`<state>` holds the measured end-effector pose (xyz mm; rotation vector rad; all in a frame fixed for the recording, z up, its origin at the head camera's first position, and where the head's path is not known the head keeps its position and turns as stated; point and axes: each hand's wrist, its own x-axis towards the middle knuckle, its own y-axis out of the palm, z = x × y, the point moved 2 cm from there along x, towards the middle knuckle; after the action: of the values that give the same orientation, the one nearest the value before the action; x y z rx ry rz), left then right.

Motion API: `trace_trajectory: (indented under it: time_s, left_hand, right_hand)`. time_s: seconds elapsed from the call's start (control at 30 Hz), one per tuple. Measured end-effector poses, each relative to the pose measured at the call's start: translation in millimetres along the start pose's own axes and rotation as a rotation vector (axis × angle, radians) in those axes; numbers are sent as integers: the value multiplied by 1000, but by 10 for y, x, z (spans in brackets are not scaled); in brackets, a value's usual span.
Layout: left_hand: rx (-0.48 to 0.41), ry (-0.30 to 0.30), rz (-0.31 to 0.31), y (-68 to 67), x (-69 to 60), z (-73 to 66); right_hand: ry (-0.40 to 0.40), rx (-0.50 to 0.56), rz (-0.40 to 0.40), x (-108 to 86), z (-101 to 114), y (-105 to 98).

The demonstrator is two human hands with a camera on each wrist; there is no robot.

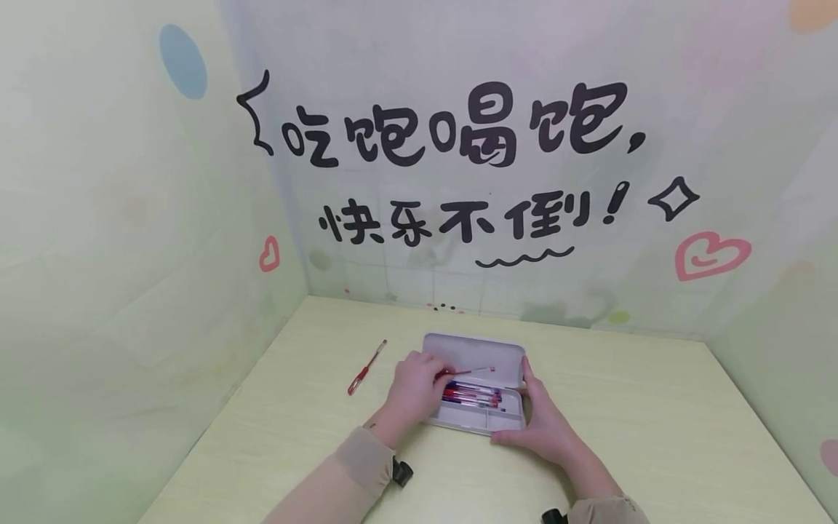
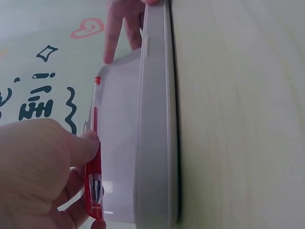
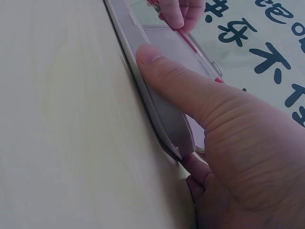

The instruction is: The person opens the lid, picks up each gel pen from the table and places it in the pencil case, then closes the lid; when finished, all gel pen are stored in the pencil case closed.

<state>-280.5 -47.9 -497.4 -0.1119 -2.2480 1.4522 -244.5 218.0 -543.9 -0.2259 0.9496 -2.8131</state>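
Observation:
An open light-grey pencil case (image 1: 468, 351) lies on the table with its lid raised at the back. Several pens (image 1: 473, 395), red and dark blue, lie in its rear compartment. My left hand (image 1: 414, 389) pinches a red gel pen (image 2: 94, 164) between thumb and fingers, over the case and in front of the lid. At the case's right end my right hand (image 1: 553, 429) grips it, thumb (image 3: 157, 67) on the front edge and other fingers around the end and lid. The left hand covers the case's left end in the head view.
Another red pen (image 1: 366, 367) lies on the pale table (image 1: 294, 407), left of the case. Behind the table stands a printed wall (image 1: 406, 284) with black lettering, and a side wall rises on each side.

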Motion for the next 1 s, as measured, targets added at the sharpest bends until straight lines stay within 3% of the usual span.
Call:
trace_trajectory:
  time_s: [0.17,0.37,0.7,1.0]
  left_hand:
    - [33,82,36,57,-50,-164]
    - [51,111,64,113,-74,-182]
    - [84,101,145,175,-80,-152]
    - [28,64,158,190,-72,-105]
  right_hand:
    - [2,3,0,-3,5,-1]
    - [0,-2,-1,-5,15,0]
    - [-5,1,-2,-11,21,5]
    - [-3,-3,-4,-11,18,0]
